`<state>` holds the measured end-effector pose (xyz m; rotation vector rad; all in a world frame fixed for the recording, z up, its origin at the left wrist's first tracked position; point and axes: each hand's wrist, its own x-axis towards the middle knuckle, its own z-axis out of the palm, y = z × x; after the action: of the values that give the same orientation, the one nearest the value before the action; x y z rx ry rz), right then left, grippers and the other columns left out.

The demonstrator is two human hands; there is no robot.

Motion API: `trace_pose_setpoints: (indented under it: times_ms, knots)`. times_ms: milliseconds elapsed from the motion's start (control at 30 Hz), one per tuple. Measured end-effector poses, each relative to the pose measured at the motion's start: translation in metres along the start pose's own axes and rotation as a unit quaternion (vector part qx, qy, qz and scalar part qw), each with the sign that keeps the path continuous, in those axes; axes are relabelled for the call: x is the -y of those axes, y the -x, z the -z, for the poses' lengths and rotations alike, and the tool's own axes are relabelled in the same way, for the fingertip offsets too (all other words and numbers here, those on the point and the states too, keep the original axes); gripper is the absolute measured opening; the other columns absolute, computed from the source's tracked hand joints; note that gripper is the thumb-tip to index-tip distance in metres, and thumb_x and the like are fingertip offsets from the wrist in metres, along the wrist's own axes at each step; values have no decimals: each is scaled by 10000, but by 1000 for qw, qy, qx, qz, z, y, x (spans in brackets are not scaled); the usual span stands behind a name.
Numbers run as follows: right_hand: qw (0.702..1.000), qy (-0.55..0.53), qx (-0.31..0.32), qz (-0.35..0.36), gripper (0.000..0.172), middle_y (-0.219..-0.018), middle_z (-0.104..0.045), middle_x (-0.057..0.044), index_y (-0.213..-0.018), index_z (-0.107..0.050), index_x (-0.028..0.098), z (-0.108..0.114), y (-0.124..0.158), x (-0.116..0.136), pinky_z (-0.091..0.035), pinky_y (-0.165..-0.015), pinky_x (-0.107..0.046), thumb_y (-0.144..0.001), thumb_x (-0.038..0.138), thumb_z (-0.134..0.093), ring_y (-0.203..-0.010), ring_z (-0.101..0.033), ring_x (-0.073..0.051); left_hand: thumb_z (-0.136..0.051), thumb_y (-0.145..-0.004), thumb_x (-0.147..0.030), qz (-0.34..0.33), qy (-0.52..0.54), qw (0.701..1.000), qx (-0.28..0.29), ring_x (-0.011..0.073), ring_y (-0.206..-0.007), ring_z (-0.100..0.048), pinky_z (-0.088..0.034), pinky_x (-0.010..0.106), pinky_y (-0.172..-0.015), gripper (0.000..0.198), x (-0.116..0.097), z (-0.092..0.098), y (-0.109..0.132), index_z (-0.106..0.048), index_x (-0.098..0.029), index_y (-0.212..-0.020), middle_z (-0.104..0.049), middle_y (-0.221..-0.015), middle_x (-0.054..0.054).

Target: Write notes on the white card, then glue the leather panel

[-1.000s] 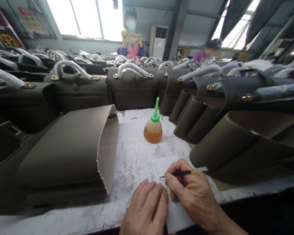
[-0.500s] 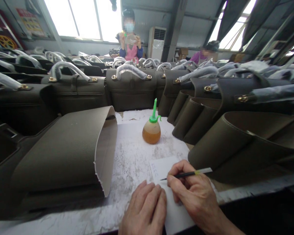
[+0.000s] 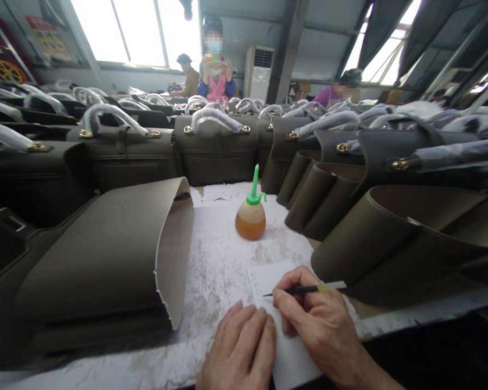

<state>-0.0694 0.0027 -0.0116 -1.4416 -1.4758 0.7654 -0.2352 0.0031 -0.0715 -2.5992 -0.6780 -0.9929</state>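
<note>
Right hand holds a thin pen over the paper, 2 hands close together.
The right fingers are clamped on the pen, whose tip is at the small blue writing; the left hand lies flat, its fingers together, at the left edge of the paper, which rests on the worktop. If the left hand presses too lightly, the paper could slide and the line become crooked. The bottle of amber liquid stands upright beyond the paper; a careless push might tip it, and a leak could wet the writing.
</note>
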Motion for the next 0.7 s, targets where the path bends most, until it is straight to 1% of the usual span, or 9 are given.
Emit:
trace_pose_setpoints:
  times_ms: [100,267,500,700]
  knots:
    - [1000,4,-1,-6,200,-426,-523,46,-681,-467,219,0,0,1,-375,-369,-181,-829,352,-485,-368,-503,-107,-566,-784,-404,2,-2,1000,-2,278,-1033,-604,-579,407,-867,529,-1,0,-1,-574,-36,-1165,-665,-1092,121]
    - [1000,6,-3,-1,204,-413,-512,48,-673,-455,222,-1,0,2,-371,-350,-179,-819,362,-484,-352,-493,-107,-572,-746,-335,14,-9,1000,-10,259,-1030,-605,-575,379,-876,481,-2,1,-3,-595,-57,-1138,-671,-1081,103]
    - [1000,7,18,20,206,-417,-506,53,-677,-461,219,-1,-1,1,-351,-349,-182,-836,349,-484,-352,-484,-101,-610,-725,-337,14,1,1000,-10,259,-1038,-601,-573,380,-881,513,-3,1,-3,-584,-55,-1153,-670,-1089,103]
    - [1000,8,18,9,208,-439,-520,36,-670,-448,229,0,-2,3,-357,-338,-198,-821,370,-472,-365,-498,-116,-585,-751,-381,16,8,1000,-4,277,-1052,-595,-570,405,-886,537,-3,0,0,-571,-43,-1167,-660,-1105,125]
